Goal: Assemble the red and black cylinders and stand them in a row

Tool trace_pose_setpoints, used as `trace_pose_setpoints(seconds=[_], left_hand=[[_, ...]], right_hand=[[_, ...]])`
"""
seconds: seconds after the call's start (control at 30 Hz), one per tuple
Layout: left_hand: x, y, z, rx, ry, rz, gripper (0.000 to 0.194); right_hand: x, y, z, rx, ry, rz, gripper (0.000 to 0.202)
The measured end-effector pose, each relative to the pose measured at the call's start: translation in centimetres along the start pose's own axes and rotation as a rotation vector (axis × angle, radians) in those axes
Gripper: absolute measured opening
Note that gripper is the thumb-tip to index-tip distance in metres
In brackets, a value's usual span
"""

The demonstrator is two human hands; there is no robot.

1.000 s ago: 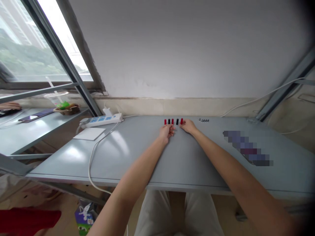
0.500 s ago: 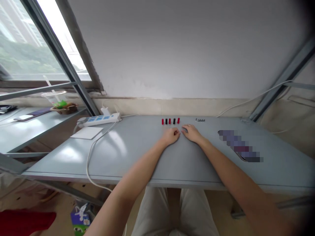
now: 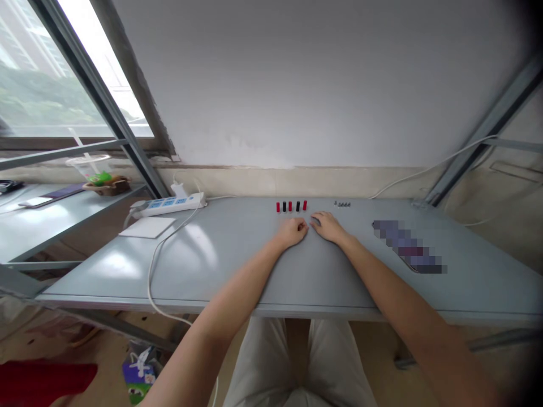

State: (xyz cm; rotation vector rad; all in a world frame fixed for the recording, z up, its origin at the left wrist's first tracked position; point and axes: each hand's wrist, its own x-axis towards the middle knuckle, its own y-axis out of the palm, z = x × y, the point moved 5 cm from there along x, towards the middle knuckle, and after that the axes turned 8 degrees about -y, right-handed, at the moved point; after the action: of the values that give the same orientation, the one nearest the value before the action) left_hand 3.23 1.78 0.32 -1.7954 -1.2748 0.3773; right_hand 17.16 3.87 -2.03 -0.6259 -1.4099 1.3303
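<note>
My left hand rests on the grey desk in a loose fist, thumb side toward my other hand; nothing shows in it. Close beside it, my right hand lies on the desk with fingers stretched out and a gap from the thumb, holding nothing. Just beyond my hands stands a row of small upright cylinders, red and black by turns, among them a red cylinder at the left end and a black cylinder. Right of that row are several tiny metal pieces, too small to name.
A white power strip with a cable running over the desk edge is at left, near a white flat square. A blurred-out phone-like slab lies at right. On the side desk stands a plastic cup.
</note>
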Motion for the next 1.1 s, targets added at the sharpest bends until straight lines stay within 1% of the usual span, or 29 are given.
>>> trace_pose_setpoints(seconds=[0.37,0.77,1.1], left_hand=[[0.06,0.04,0.09,0.003,0.013,-0.009,0.018],[0.19,0.20,0.24,-0.014,0.000,0.012,0.018],[0.20,0.16,0.22,-0.005,-0.009,0.019,0.018]], right_hand=[[-0.07,0.01,0.00,-0.006,0.002,-0.005,0.037],[-0.06,-0.09,0.07,-0.007,0.006,0.017,0.037],[-0.21,-0.27,0.23,0.006,0.014,0.008,0.035]])
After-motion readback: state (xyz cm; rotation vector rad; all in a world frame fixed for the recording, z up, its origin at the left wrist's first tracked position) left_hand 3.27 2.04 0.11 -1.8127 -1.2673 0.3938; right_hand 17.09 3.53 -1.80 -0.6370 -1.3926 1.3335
